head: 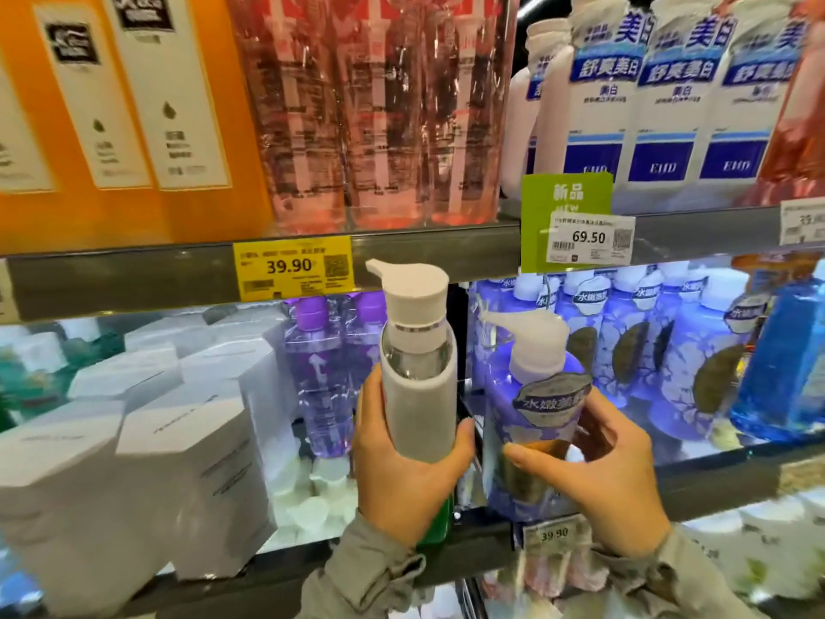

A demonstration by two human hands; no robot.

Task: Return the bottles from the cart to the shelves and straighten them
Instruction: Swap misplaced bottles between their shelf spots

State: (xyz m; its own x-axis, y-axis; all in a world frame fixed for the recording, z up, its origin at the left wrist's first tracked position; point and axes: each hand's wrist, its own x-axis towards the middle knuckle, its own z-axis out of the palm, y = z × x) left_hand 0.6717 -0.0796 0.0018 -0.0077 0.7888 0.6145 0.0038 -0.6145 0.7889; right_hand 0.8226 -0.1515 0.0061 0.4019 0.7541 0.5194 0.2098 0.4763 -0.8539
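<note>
At the front of the middle shelf (723,478), two pump bottles are held upright, just beside each other. The left hand (402,480) is wrapped round the lower half of a grey-sleeved bottle (419,395), whose white pump head reaches the rail of the upper shelf (134,283); a green base is seen below the fingers. The right hand (616,480) is curled round a purple bottle (531,417), thumb across its front. Whether its base is resting on the shelf cannot be told.

A row of matching purple bottles (647,350) is ranged behind and to the right, with a blue bottle (781,364) beyond. To the left, purple-capped clear bottles (312,373) and white boxes (178,462) are stocked. On the upper shelf, orange bottles (134,105), pink clear bottles (370,109) and white bottles with blue labels (669,105) are lined up. A yellow price tag (292,268) marked 39.90 and a white price tag (589,239) marked 69.50 are fixed to the rail.
</note>
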